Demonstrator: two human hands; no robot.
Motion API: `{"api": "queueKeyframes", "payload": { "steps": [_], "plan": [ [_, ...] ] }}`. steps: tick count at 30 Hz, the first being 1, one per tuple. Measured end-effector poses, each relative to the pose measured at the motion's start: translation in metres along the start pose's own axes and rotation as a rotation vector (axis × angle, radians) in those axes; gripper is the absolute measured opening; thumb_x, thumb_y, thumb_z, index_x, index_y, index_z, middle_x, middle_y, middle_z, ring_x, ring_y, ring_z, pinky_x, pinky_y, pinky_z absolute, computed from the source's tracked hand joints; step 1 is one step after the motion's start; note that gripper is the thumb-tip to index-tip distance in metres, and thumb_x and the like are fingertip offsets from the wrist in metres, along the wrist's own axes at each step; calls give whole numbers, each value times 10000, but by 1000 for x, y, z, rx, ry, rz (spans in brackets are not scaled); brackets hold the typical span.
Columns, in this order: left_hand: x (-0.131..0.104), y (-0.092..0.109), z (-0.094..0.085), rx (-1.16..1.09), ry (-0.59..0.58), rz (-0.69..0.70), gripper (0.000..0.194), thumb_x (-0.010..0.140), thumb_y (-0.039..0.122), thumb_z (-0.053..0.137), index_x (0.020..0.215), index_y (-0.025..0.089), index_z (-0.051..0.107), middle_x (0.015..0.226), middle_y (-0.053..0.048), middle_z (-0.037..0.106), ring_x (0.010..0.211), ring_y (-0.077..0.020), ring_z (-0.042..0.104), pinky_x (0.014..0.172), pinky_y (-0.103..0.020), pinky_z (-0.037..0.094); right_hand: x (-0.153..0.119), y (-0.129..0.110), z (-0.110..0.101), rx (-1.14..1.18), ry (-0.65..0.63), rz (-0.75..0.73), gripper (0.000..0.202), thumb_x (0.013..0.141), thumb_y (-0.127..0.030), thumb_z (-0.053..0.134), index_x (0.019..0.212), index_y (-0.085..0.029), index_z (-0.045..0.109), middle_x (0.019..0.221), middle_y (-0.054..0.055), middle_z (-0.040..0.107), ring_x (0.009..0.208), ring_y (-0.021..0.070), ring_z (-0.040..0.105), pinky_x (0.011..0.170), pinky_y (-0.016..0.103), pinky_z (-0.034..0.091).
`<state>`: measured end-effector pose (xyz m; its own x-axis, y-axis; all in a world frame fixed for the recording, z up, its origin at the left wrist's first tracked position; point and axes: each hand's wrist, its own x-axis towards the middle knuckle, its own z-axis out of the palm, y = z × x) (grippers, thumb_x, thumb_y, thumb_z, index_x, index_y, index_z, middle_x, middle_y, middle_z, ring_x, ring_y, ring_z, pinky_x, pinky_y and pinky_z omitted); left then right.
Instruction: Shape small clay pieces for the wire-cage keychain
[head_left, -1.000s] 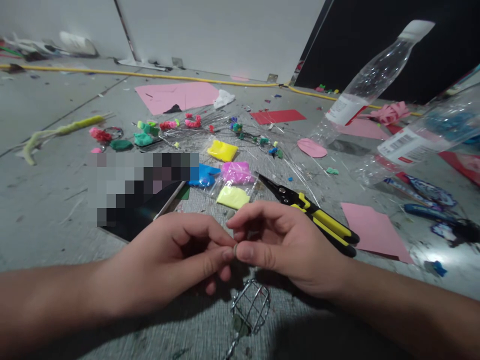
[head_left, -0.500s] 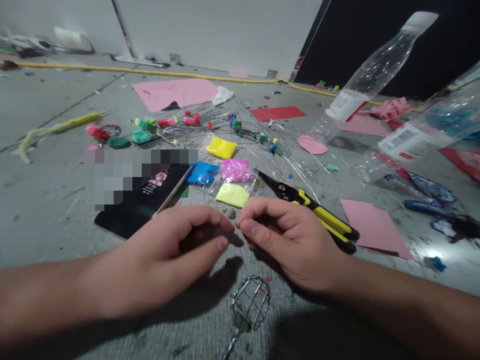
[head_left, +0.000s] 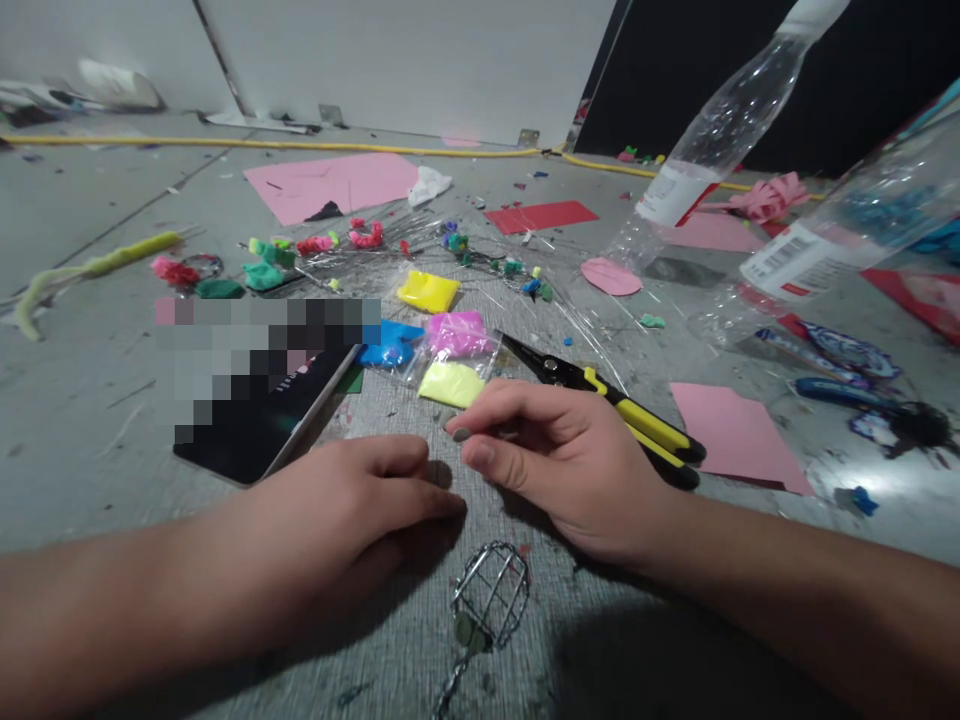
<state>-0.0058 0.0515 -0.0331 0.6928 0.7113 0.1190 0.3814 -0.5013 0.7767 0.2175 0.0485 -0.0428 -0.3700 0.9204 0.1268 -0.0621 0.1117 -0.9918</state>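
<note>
My right hand (head_left: pixel 555 450) pinches a small grey-green lump, likely clay (head_left: pixel 460 434), between thumb and fingertips, a little above the floor. To its left, my left hand (head_left: pixel 360 510) is turned palm down with curled fingers low over the floor; whatever is in them is hidden. Below both hands lies a small racket shape of twisted silver wire (head_left: pixel 492 595) with a crossed mesh. A dark green-grey lump (head_left: pixel 470 632) sits where its handle meets the loop. Behind my right hand rest yellow-and-black pliers (head_left: pixel 600 395), jaws pointing to the upper left.
Clay packets in yellow (head_left: pixel 429 291), blue (head_left: pixel 390 343), pink (head_left: pixel 457 333) and lime (head_left: pixel 450 384) lie ahead. A phone (head_left: pixel 255 430) is at left. Two clear bottles (head_left: pixel 679 190) stand at right. Wires with clay bits, pink paper (head_left: pixel 739 435) and scraps are scattered around.
My left hand has drawn away from my right fingertips and turned downward toward the floor. The small lump now shows in my right fingers. The view has shifted slightly.
</note>
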Motion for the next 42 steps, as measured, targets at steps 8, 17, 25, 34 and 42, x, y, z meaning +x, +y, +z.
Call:
{"api": "queueKeyframes", "payload": {
  "steps": [8, 17, 25, 34, 42],
  "plan": [
    [10, 14, -18, -460, 105, -395, 91, 832, 261, 830, 881, 282, 903, 719, -13, 765, 600, -121, 630, 522, -169, 464, -10, -3, 0, -139, 167, -241, 266, 1077, -296, 587, 934, -203, 791, 841, 31, 689, 766, 155, 663, 714, 319, 575],
    [-8, 3, -2, -1126, 144, -675, 286, 712, 443, 1002, 915, 301, 859, 548, 81, 535, 494, -57, 393, 473, -152, 347, -30, -18, -5, -658, 23, -572, 406, 986, -238, 635, 1374, -154, 720, 1127, 157, 754, 963, 280, 738, 763, 417, 651],
    [-5, 5, 3, -1165, 289, -574, 188, 755, 318, 990, 889, 304, 859, 710, 43, 764, 665, -121, 721, 647, -201, 602, -35, -7, 13, -327, 117, -377, 387, 1004, -278, 684, 1389, -258, 723, 1121, 113, 721, 798, 219, 700, 633, 357, 617],
    [-3, 6, 7, -1207, 262, -459, 124, 815, 285, 955, 914, 333, 899, 985, 11, 889, 962, -186, 827, 920, -250, 640, -43, -2, 24, -284, 124, -348, 448, 1045, -356, 665, 1492, -336, 646, 1249, 120, 721, 910, 260, 739, 617, 351, 631],
    [-2, 7, 5, -1028, 239, -466, 91, 872, 346, 903, 958, 319, 910, 990, -18, 870, 956, -189, 801, 892, -234, 624, -43, 0, 14, -327, 77, -329, 585, 1003, -304, 694, 1575, -355, 581, 1292, 125, 718, 868, 275, 742, 611, 379, 657]
  ]
}}
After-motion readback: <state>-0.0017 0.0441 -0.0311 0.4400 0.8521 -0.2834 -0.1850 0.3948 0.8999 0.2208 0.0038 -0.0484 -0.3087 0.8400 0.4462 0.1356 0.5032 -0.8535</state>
